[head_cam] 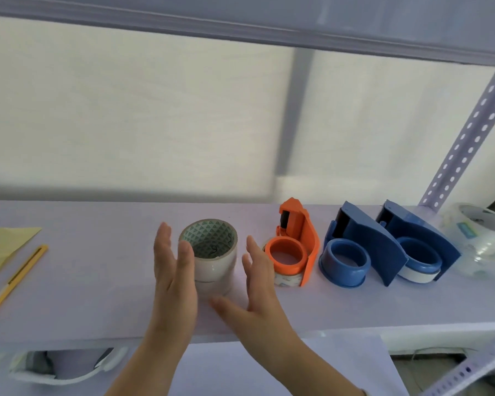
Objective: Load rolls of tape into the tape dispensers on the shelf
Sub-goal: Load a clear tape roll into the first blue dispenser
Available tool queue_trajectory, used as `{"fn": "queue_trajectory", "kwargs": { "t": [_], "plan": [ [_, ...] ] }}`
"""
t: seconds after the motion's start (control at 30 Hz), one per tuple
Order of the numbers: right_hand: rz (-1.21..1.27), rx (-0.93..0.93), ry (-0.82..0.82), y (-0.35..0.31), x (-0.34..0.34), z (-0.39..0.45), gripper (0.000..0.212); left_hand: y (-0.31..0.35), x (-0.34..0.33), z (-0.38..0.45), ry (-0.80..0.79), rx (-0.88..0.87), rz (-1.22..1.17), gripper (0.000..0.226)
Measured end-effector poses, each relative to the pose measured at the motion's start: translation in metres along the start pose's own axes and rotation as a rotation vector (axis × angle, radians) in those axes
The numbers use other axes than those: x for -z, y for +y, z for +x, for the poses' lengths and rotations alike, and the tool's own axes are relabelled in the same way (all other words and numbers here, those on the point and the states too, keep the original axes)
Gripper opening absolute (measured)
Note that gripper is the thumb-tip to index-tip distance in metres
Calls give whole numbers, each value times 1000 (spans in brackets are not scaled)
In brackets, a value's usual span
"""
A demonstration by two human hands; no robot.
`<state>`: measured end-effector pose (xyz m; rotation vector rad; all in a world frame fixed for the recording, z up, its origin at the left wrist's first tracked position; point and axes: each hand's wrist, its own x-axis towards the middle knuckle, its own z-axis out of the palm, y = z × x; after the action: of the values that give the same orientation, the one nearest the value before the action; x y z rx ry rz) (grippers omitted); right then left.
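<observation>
A stack of two clear tape rolls (212, 260) stands on the pale shelf (97, 281). My left hand (173, 270) is flat against the stack's left side, fingers apart. My right hand (256, 284) hovers open just right of the stack, its thumb below the rolls. To the right lie an orange dispenser (296, 244) with a roll on its hub, a blue dispenser (355, 247) whose hub is bare, and a second blue dispenser (420, 247) carrying a white roll.
Clear tape rolls in plastic wrap (480, 238) sit at the far right by a perforated upright (469, 130). A yellow utility knife (15, 278) and yellow paper (3, 241) lie at the left. A lower shelf shows beneath the front edge.
</observation>
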<state>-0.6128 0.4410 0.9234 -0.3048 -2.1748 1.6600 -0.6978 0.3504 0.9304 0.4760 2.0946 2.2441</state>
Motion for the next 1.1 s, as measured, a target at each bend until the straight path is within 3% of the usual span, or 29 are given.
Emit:
{"fn": "queue_trajectory", "kwargs": {
  "t": [0.17,0.27,0.4,0.57,0.73,0.87,0.97,1.1],
  "plan": [
    [56,16,32,-9,46,-11,53,22,-20,-9,126,-330,106,62],
    [3,112,163,-14,90,-14,33,38,-57,-21,65,-527,62,51],
    [-36,161,331,-17,159,-21,26,44,-119,-40,-71,-567,30,58],
    [-167,141,508,-8,258,-28,21,41,-190,-52,-135,-403,172,50],
    [-724,84,688,14,346,-23,25,32,-229,-56,-127,-172,408,48],
    [-974,-24,495,31,384,-11,45,29,-237,-56,-40,-83,628,41],
    [-1046,-54,391,36,393,-6,38,32,-241,-56,-17,7,754,37],
    [-987,-14,380,37,403,-5,21,30,-241,-55,-37,57,901,40]
  ]
}}
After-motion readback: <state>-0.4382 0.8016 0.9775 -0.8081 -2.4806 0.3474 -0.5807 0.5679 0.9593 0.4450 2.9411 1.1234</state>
